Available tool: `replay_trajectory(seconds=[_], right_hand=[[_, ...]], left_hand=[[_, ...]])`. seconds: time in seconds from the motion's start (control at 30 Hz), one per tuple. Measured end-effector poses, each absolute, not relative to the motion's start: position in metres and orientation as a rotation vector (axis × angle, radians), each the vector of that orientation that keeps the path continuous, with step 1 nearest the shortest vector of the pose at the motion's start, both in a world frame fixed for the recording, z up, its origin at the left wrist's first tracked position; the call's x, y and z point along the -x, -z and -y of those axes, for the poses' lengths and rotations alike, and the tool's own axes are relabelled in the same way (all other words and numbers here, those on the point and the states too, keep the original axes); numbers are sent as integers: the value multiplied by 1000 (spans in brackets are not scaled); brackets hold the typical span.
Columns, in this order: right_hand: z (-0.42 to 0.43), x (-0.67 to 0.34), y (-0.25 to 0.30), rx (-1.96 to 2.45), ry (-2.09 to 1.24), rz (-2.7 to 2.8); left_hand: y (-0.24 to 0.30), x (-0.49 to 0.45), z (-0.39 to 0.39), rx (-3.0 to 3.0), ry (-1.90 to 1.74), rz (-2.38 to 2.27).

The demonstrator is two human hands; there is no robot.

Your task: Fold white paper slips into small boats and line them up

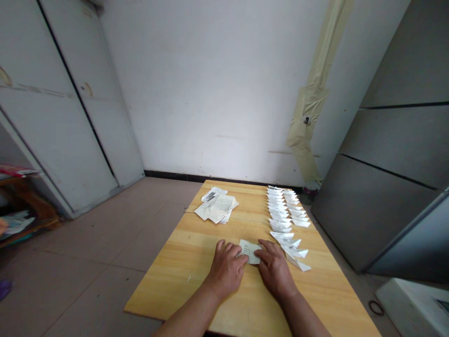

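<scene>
A small printed sheet of paper (250,252) lies on the wooden table between my two hands. My left hand (228,267) grips its left edge, thumb on top and fingers curled. At the opposite edge my right hand (275,267) holds the paper down with bent fingers. Folded paper boats (279,208) stand in two rows to the right, and the closest ones, near my right hand, lie more loosely. Further off to the left is a loose pile of paper sheets (219,207), some with print on them.
The wooden table (178,262) reaches towards a white wall (217,93). Grey panels (393,196) rise on the right, above a white box (414,304) on the floor. White cupboard doors (66,117) and a wooden shelf (31,206) are at the left.
</scene>
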State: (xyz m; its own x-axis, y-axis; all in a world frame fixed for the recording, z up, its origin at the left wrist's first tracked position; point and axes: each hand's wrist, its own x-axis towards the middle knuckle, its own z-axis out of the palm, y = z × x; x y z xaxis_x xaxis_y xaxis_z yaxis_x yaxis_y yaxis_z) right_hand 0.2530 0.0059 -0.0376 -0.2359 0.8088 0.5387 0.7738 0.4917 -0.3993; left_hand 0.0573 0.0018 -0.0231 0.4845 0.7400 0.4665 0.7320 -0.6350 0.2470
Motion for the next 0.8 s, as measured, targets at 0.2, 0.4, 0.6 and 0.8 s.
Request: replay_trajectory(seconds=[0.2, 0.4, 0.6, 0.8], right_hand=[[-4, -258, 34, 1241, -108, 2030], [0, -264, 24, 1171, -167, 2121], [-5, -264, 28, 1116, -229, 2095], [-9, -263, 28, 1175, -290, 2062]], left_hand=[[21, -56, 0, -2692, -860, -1334], [22, -58, 0, -2705, -850, -1324], [21, -57, -1, -2711, -830, -1254], [25, -56, -3, -2723, -858, -1241]])
